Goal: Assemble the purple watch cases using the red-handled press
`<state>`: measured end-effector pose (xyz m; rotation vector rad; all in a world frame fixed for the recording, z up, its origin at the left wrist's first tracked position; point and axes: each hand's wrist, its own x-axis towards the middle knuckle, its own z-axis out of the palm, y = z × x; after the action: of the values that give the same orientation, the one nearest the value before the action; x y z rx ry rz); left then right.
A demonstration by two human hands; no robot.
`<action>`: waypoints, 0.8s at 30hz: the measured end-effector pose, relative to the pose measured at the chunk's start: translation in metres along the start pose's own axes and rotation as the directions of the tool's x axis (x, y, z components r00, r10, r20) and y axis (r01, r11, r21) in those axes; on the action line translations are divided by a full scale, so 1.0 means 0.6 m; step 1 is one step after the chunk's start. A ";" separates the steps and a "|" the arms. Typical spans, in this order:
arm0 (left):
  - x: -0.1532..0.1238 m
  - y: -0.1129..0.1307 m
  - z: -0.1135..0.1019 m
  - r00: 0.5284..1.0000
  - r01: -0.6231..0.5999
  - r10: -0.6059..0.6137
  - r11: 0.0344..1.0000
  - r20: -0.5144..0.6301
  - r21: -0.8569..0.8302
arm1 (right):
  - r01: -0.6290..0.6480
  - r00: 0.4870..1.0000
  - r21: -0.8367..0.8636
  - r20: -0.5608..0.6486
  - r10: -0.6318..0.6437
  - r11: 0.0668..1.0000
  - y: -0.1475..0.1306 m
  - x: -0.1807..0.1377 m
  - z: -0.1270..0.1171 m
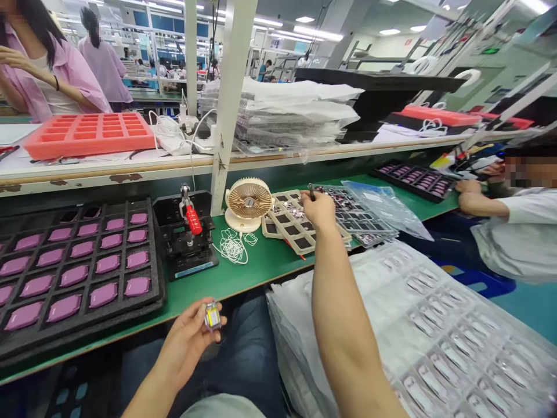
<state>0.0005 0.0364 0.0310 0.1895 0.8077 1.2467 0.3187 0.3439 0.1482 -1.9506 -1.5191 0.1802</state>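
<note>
Left hand [185, 342] in front of the tabletop [237, 274] edge, above the lap, palm up; fingers pinched round a small part [212, 317] with a yellow and white face, that face showing to the camera; right arm stretched forward, right hand [321, 212] over a cream tray [292, 229] with dark compartments, some holding small shiny pieces; right fingers closed on a small dark item [311, 191] that sticks up past them, too small to identify.

Just left of the cream tray stands a cream fan [249, 201], loose white cable [233, 248] coiled in front of it; further left a black fixture [190, 251] with a red handle [192, 219]; left of that a black foam tray [159, 261], rows of purple pieces [103, 295] in its compartments; right of the right hand, clear trays [360, 218] with a bluish plastic bag [394, 208] partly on top.

Lower right, beside the right forearm, a stack of whitish trays [369, 290], long pale pieces in the top one's slots; shelf [174, 165] behind carries a red-orange foam tray [87, 152] at left and a pile of wrapped trays [296, 116] past the post; co-worker [517, 217] seated at far right, near another dark tray [435, 197] of purple pieces.
</note>
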 end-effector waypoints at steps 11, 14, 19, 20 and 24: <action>0.011 0.041 0.023 0.871 -0.476 0.474 0.880 -0.129 0.016 | -0.600 0.659 0.703 0.705 -0.263 0.383 -0.119 -0.522 0.072; 0.006 0.033 0.025 0.826 -0.550 0.547 0.835 -0.139 0.016 | -0.739 0.562 0.615 0.788 -0.251 0.276 -0.122 -0.544 0.100; 0.007 0.015 0.024 0.761 -0.638 0.641 0.767 -0.100 0.063 | -0.840 0.490 0.532 0.828 -0.273 0.106 -0.122 -0.548 0.118; 0.008 0.012 0.022 0.745 -0.656 0.661 0.750 -0.089 0.081 | -0.853 0.480 0.516 0.835 -0.271 0.080 -0.122 -0.549 0.119; 0.016 0.002 0.013 0.685 -0.716 0.727 0.684 -0.049 0.140 | -0.863 0.479 0.504 0.838 -0.261 0.036 -0.120 -0.553 0.122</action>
<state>0.0052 0.0476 0.0333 0.5881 0.9262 1.9799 0.1189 0.0812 0.0405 -0.8606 -0.5920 2.0884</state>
